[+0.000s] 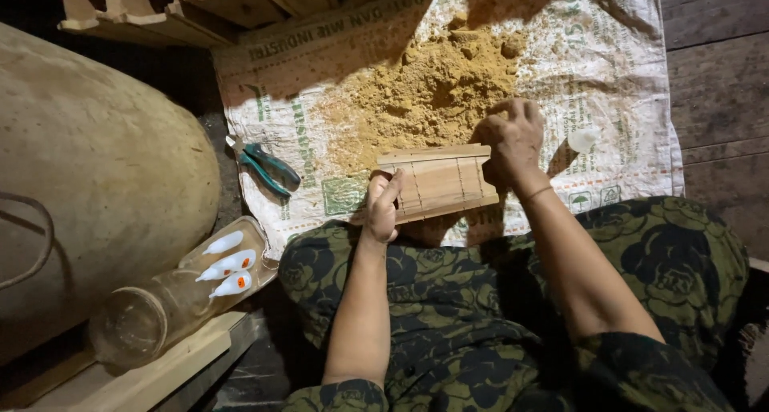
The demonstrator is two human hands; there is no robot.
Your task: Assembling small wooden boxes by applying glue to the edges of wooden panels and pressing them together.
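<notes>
- One large rounded tan drum-like body (88,180) fills the left side, with a dark cord looped on its face.
- One white woven plastic sack (625,76), printed with green lettering and small green square marks near its near edge, lies spread flat on the dark wooden floor; its left edge runs beside the drum.
- One heap of yellow-brown sawdust (424,84) sits in the middle of the sack, toward its far edge.
- The person's legs, in dark green flower-patterned cloth (448,300), cover the sack's near edge.
- One small slatted box of pale wood (440,184) is held over the sack's near edge, just in front of the sawdust, between both hands.
- The left hand (382,208) reaches forward with the forearm straight, fingers curled closed around the box's left end, thumb on top.
- The right hand (513,140) comes in from the right with the wrist bent, fingers folded tight at the box's right end; whether they also pinch something small I cannot tell.
- One clear glass jar (152,316) lies on its side on a pale wooden plank at the near left.
- One pair of teal-handled pliers (268,168) lies at the sack's left edge.
- Three small white glue tubes with orange marks (228,264) rest in a clear tray beside the jar.
- One small white cap-like piece (582,140) lies on the sack right of the right hand.
</notes>
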